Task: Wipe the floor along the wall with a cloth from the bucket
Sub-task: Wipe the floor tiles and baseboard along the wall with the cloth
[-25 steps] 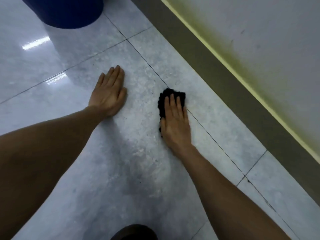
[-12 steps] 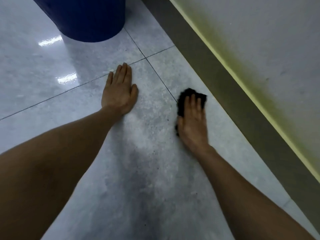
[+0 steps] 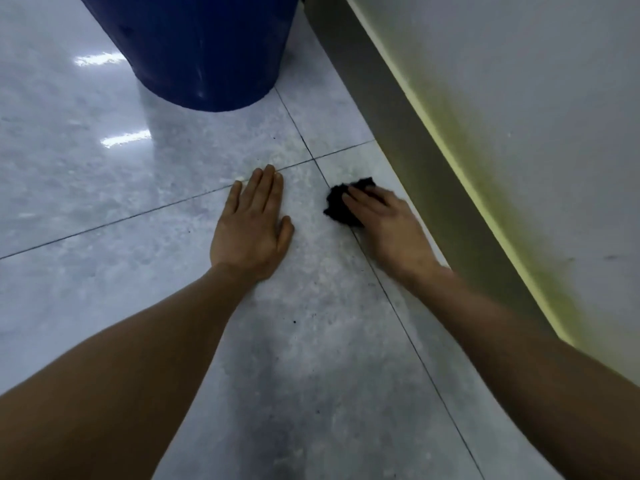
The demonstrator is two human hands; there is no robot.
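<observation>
Cloth (image 3: 341, 206) of a dark, nubbly sort lies bunched on the pale tiled floor (image 3: 145, 209), close to the grey skirting (image 3: 426, 157) at the foot of the wall (image 3: 519, 98), right where two grout lines cross. The right hand (image 3: 388, 223) lies on top of it, fingers (image 3: 360, 197) stretched forward over the wad and pressing it down; the hand is somewhat blurred, so whether the thumb tucks under an edge cannot be told. The left hand (image 3: 251, 225) is flat on the tile beside it, fingers straight and together, holding nothing, and seems to be propping the person's weight. The two hands are near each other but apart.

Judging by its crumpled outline, the cloth is soft, light and limp (probably damp, given it comes from the bucket (image 3: 197, 46) standing just ahead). It will fold and roll under the palm rather than slide as one piece, and the glossy tile looks slick. Best control likely comes from a broad flat palm over the middle of the wad, with fingertips pinning the leading edge, so it stays spread when pushed along the skirting.
</observation>
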